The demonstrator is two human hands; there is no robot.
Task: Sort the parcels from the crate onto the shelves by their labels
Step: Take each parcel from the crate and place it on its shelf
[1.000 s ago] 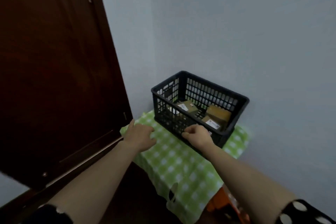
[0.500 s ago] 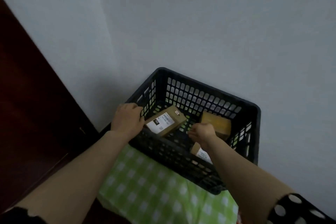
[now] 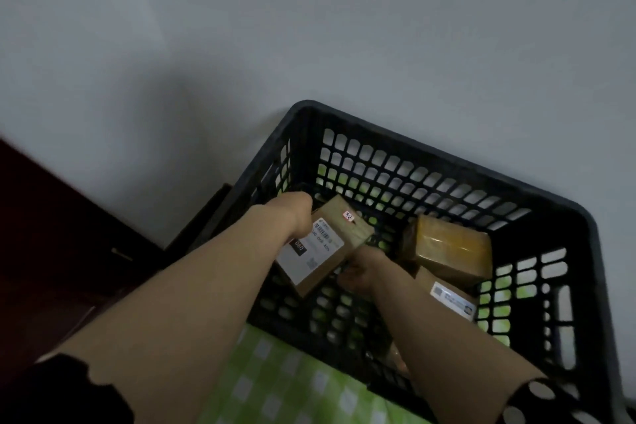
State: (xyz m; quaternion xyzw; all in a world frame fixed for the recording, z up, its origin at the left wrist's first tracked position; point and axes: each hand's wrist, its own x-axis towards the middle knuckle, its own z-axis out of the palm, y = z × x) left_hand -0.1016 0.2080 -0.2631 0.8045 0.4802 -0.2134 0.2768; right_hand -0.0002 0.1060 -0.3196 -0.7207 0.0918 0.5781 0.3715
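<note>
Cardboard parcel (image 3: 323,251) between fingers (image 3: 345,278), inside crate (image 3: 447,162)

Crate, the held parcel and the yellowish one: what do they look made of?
Crate: black moulded plastic, matte, judging by its perforated grid walls. Labelled parcel: brown cardboard, dull, with a white paper label. Parcel beside it: probably cardboard wrapped in glossy yellowish tape; it shows highlights.

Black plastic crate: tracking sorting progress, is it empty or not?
Not empty: the black plastic crate holds a tilted labelled cardboard parcel, a taped brown parcel and a second labelled parcel.
</note>
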